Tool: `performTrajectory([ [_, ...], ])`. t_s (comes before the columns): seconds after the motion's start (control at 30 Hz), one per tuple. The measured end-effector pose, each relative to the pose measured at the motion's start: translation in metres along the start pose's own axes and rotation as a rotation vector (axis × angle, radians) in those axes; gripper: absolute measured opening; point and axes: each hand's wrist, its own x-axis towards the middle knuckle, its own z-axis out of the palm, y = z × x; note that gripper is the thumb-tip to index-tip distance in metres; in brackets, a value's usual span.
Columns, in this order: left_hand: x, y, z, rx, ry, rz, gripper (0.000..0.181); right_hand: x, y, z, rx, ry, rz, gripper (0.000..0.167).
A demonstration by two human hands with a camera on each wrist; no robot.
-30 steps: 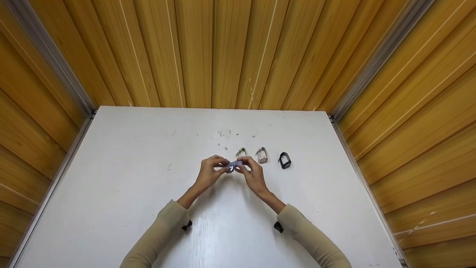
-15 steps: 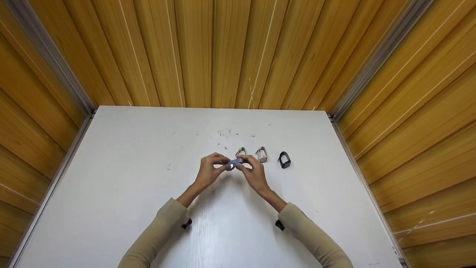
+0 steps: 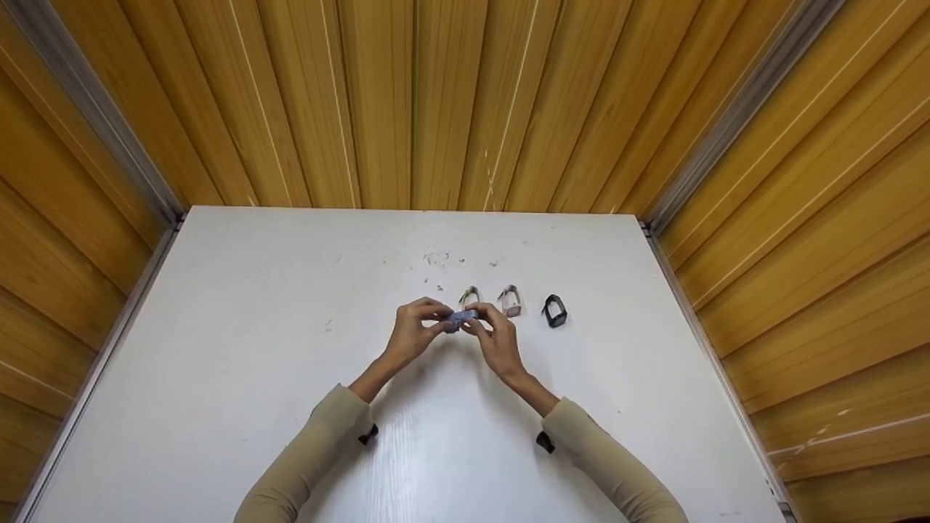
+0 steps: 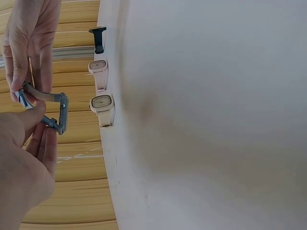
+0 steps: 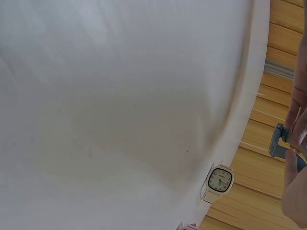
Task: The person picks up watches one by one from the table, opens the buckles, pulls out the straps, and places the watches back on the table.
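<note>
Both hands are raised over the white table around a blue-grey wristwatch. With thumb and fingers, my left hand pinches one side of its strap. My right hand grips the other side. In the left wrist view the watch case is seen edge-on between the two strap halves, whose far ends meet near the right fingertips. Whether the buckle is fastened is hidden by the fingers. Only part of the watch shows at the right edge of the right wrist view.
Behind the hands stand a cream watch, a pink watch and a black watch in a row. Small dark marks spot the table. Wood-panelled walls enclose it.
The watch turns slightly between the fingers, and a bright glint on it has gone. Both hands stay in nearly the same place; the other watches have not moved.
</note>
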Motion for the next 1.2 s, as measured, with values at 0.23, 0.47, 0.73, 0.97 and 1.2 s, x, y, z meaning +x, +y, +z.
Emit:
performTrajectory([
  [0.23, -0.001, 0.0, 0.002, 0.008, -0.014, -0.009, 0.013, -0.001, 0.002, -0.002, 0.038, 0.014, 0.028, 0.022],
  [0.47, -0.005, -0.005, 0.002, -0.053, 0.004, -0.055, 0.013, 0.003, 0.001, -0.003, 0.095, 0.035, 0.057, 0.024],
  [0.73, -0.009, -0.006, 0.002, -0.099, 0.036, -0.06, 0.015, 0.006, 0.001, -0.004, 0.13, 0.013, 0.109, 0.028],
  [0.97, -0.011, -0.01, 0.002, -0.058, 0.035, -0.086, 0.016, 0.006, 0.001, -0.001, 0.166, 0.011, 0.116, 0.027],
  [1.2, -0.011, -0.009, -0.001, -0.021, -0.02, -0.099, 0.022, 0.008, 0.019, 0.001, 0.177, 0.019, 0.111, 0.032],
])
